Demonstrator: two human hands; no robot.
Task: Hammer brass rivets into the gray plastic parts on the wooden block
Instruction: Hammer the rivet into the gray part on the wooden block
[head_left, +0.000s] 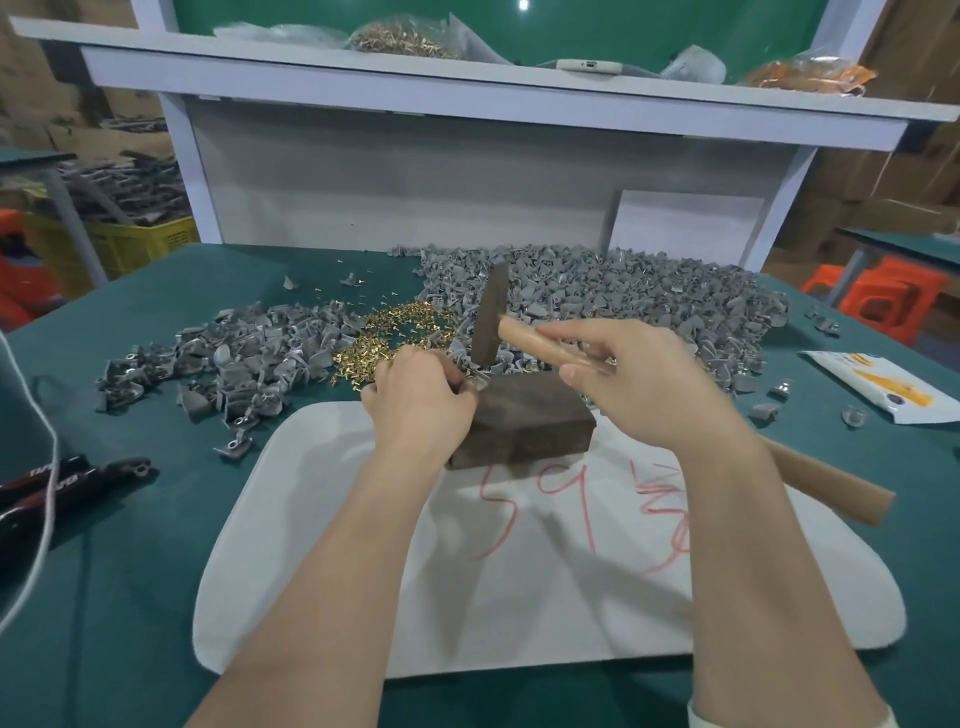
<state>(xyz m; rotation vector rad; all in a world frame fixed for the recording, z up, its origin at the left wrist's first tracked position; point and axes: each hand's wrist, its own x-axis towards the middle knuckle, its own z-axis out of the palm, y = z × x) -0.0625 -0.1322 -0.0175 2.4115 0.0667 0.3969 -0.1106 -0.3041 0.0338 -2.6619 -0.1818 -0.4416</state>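
Note:
A dark wooden block (524, 418) lies on a white mat (519, 597) in the middle of the table. My left hand (415, 400) curls at the block's far left corner and pinches a small gray plastic part (475, 382) there, mostly hidden by my fingers. My right hand (639, 379) grips the wooden handle of a hammer (491, 322). The dark hammer head hangs just above the block's far left corner. A heap of brass rivets (384, 332) lies behind my left hand.
Gray plastic parts are piled at the left (234, 364) and in a larger heap at the back right (623, 296). Black pliers (62, 483) lie at the left edge. A white and yellow packet (878, 387) lies at the right. A shelf (467, 88) runs overhead.

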